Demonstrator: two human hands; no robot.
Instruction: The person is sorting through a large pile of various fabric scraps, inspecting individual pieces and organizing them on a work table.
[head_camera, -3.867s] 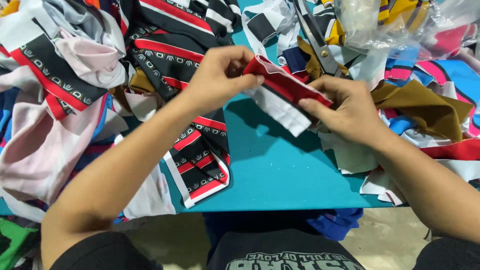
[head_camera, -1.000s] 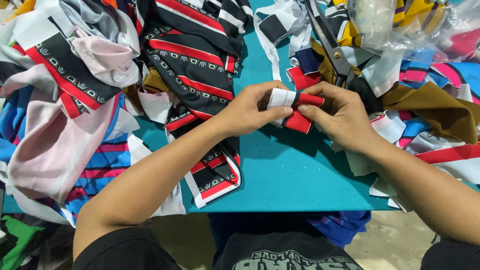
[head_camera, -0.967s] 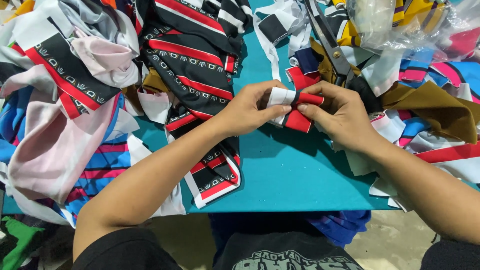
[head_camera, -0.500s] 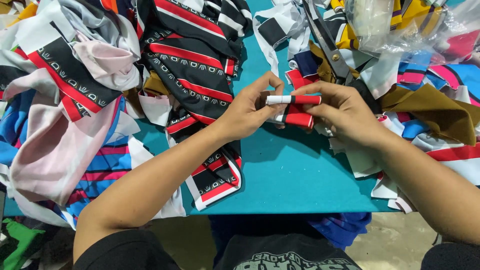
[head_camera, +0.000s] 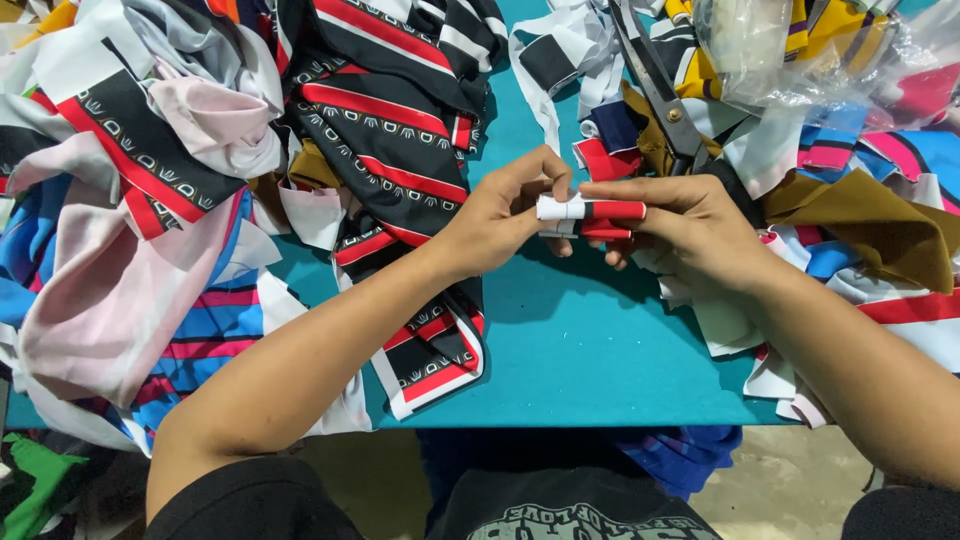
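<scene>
Teal table (head_camera: 600, 350) is lying under both hands; left hand (head_camera: 500, 215) and right hand (head_camera: 690, 225) are pinching a small rolled cloth strip (head_camera: 590, 212) between them (cloth piles (head_camera: 150, 200) sitting all around).

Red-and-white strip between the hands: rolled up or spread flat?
Rolled up: the strip is a tight little tube, pinched by the left hand and right hand above the table.

Fabric strip (head_camera: 590, 212) now tightly rolled

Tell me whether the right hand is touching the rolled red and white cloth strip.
Touching. The head view shows the right hand pinching the rolled strip at its red end.
</scene>
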